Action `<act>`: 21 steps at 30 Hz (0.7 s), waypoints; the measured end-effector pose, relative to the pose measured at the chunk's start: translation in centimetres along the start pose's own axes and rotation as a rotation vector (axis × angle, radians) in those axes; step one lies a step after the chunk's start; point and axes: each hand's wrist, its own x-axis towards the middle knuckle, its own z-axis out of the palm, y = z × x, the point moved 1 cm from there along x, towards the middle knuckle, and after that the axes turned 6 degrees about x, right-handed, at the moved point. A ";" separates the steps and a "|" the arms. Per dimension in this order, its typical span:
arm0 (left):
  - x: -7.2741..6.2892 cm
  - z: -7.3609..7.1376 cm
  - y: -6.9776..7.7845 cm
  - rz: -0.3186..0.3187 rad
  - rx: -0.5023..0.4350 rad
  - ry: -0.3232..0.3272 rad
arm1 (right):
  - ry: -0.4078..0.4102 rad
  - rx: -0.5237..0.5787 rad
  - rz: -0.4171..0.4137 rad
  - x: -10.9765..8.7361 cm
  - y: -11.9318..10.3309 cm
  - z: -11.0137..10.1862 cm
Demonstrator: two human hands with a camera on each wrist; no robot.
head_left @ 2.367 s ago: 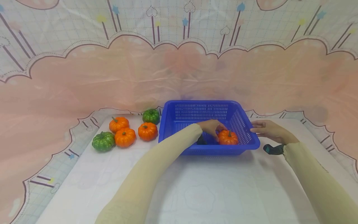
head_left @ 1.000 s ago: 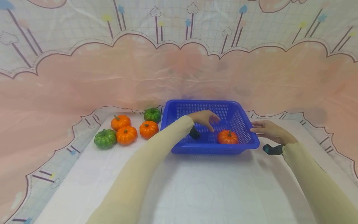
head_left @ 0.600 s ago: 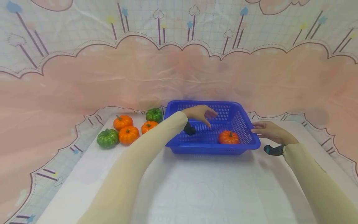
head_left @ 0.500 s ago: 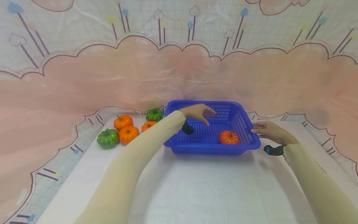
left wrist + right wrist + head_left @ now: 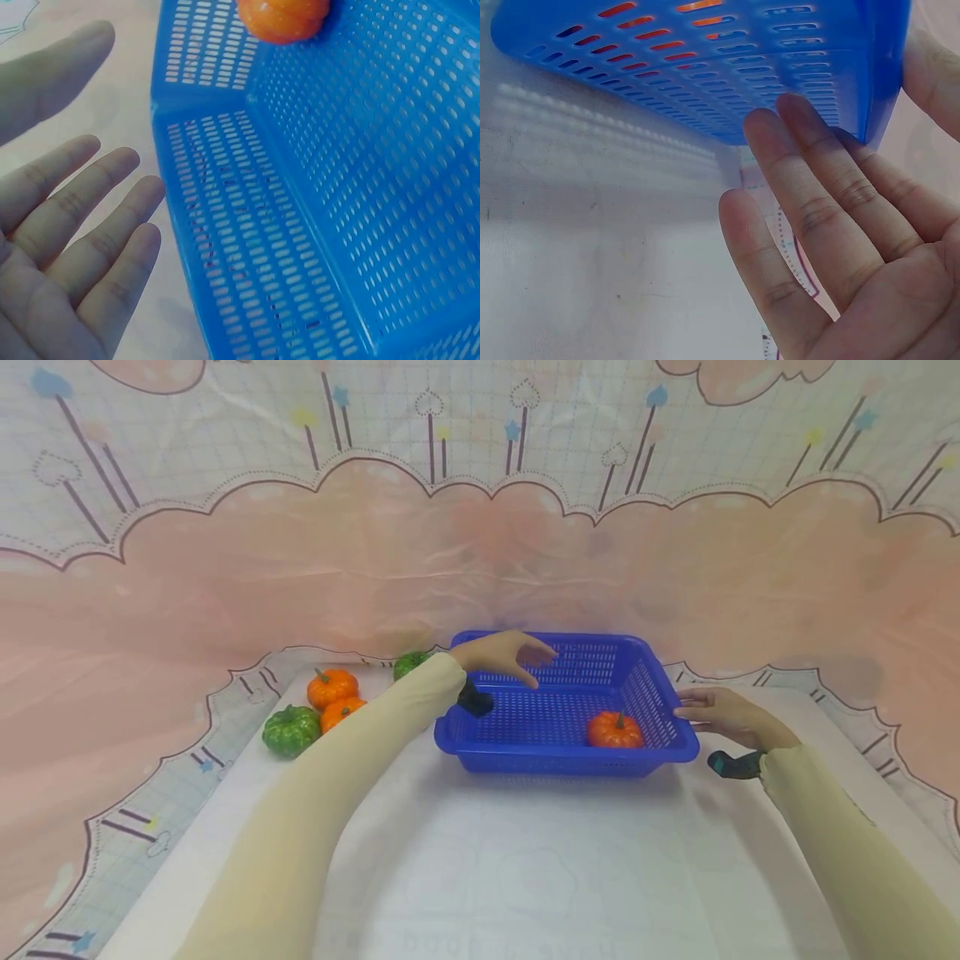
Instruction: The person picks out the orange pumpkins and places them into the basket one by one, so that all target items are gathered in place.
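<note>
A blue plastic basket (image 5: pixel 555 760) with slotted walls stands on the white table, a small orange pumpkin (image 5: pixel 615 731) sitting in its front right corner. Over the basket's back left part, my left hand (image 5: pixel 501 653) is spread and holds nothing; the left wrist view shows its palm and extended fingers (image 5: pixel 120 285) beside the basket's rim. My right hand (image 5: pixel 726 712) is at the basket's right end. In the right wrist view its fingertips (image 5: pixel 769 135) lie against the outer wall, nearly straight, with the thumb (image 5: pixel 934 75) up beside the rim.
Left of the basket are two orange pumpkins (image 5: pixel 332 689) and two green ones (image 5: pixel 291 732), the back green pumpkin (image 5: pixel 410 665) partly behind my left sleeve (image 5: pixel 337 793). A patterned cloth (image 5: pixel 360 568) hangs behind the table.
My left hand has let go of the orange pumpkin in the basket, risen, and moved left. Its sleeve now covers an orange pumpkin seen earlier. The right hand has stayed at the basket's end.
</note>
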 end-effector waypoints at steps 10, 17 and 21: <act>-3.2 -1.5 -1.9 -0.030 -0.101 0.060 | -0.001 -0.004 -0.002 0.0 0.1 0.1; -4.9 -2.2 -3.4 -0.049 -0.127 0.097 | -0.004 -0.013 -0.001 0.1 0.0 0.3; -5.6 -2.6 -4.4 -0.050 -0.138 0.108 | -0.007 -0.017 -0.001 0.0 0.0 0.3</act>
